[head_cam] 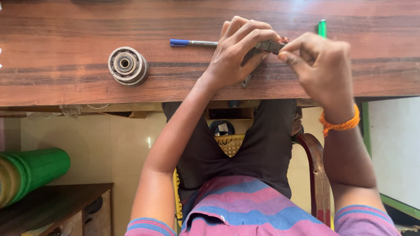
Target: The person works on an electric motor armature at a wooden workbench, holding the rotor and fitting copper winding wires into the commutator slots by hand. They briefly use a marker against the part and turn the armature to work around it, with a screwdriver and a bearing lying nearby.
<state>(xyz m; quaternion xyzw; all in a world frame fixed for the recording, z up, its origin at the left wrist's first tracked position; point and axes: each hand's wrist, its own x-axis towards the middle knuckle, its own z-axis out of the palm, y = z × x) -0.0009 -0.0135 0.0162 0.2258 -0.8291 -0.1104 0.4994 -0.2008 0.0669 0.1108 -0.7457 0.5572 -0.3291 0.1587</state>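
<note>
Wooden planks with dark grain make up the workbench [65,26], which runs across the upper half of the view, with pale floor tiles showing beneath its near edge. Nearest the camera is the person's striped purple, pink and blue shirt [245,209], then dark trousers on a seat with a yellow woven back [229,144] and a dark red curved armrest [317,170]. At the lower left a green roll [30,170] lies on a low dark table [52,203]. Just under the bench edge, between the knees, a small open wooden compartment [229,114] shows, with a dark round object [222,128] below it; what lies inside the compartment cannot be told.

On the bench, the left hand [234,54] is curled with its fingers bent over a small dark metal part [267,46], gripping it from the left. The right hand [321,65], an orange thread band [340,124] on its wrist, is closed in a pinch, thumb and forefinger pressed on the right end of the same part, where a bit of reddish wire shows. The part sits between the two hands, just above the bench near its middle.

Farther left a round metal bearing-like wheel [127,65] stands well apart from the hands. Beyond them a blue-capped pen [192,43] lies flat, its tip hidden behind the left hand, and a green pen [322,27] pokes up behind the right hand
</note>
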